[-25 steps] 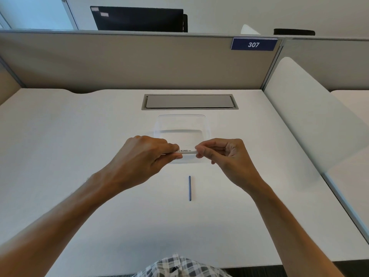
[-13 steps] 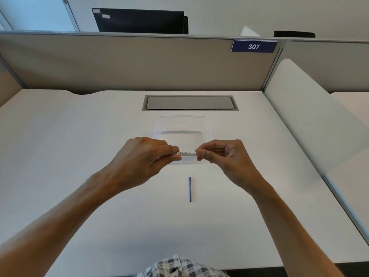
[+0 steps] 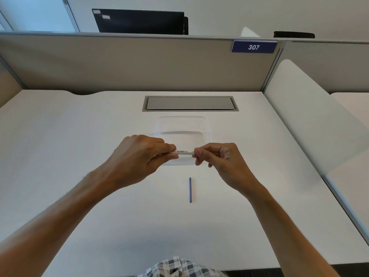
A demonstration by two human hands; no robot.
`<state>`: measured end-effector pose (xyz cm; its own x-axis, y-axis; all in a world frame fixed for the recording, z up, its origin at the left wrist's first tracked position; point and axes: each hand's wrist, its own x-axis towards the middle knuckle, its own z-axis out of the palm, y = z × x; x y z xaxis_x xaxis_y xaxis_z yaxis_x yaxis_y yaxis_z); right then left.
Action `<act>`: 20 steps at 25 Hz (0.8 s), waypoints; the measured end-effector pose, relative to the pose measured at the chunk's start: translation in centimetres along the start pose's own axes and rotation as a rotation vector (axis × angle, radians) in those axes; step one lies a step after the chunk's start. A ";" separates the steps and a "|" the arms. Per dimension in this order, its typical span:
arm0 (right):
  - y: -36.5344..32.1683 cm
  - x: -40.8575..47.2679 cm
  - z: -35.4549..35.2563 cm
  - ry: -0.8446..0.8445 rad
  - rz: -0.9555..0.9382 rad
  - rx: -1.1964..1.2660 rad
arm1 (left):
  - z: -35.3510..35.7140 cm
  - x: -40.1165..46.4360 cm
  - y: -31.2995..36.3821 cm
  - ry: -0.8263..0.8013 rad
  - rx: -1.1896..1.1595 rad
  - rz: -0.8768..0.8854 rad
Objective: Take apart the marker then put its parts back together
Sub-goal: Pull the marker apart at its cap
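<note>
Nothing moved much: our left hand [image 3: 142, 156] and right hand [image 3: 216, 156] still pinch marker [image 3: 184, 153] ends; blue stick [image 3: 190, 190] waits on desk [image 3: 79, 136].

Head-worn view, facing forward-down, desk [image 3: 79, 156] near

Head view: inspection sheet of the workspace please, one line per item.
Surface: white desk, bare around the work.
Job's things: white marker barrel held level above the desk; thin blue rod lying loose on the desk nearer the person.
Clutter: clear plastic container behind the hands.
Grippers: left hand grips one end of the barrel; right hand pinches the other end.
Cables: nothing seen; closed cable hatch in the desk.
Surroundings: beige partition, sign 307, dark monitor beyond.
</note>
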<state>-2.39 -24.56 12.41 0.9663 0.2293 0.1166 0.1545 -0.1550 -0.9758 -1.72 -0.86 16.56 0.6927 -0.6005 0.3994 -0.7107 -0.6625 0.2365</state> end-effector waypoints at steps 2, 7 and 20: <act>0.0 0.0 -0.1 -0.012 -0.014 0.007 | -0.1 0.0 -0.2 -0.007 -0.015 -0.002; 0.1 0.2 -0.4 0.019 -0.014 -0.007 | 0.1 0.2 0.0 0.005 0.006 0.008; 0.3 0.3 -0.4 -0.023 -0.010 0.059 | 0.5 0.0 -0.1 -0.042 -0.032 -0.018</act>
<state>-2.02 -24.91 12.25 0.9597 0.2528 0.1228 0.1511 -0.0958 -0.9839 -1.56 -1.02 16.13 0.7093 -0.6074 0.3579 -0.7014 -0.6590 0.2716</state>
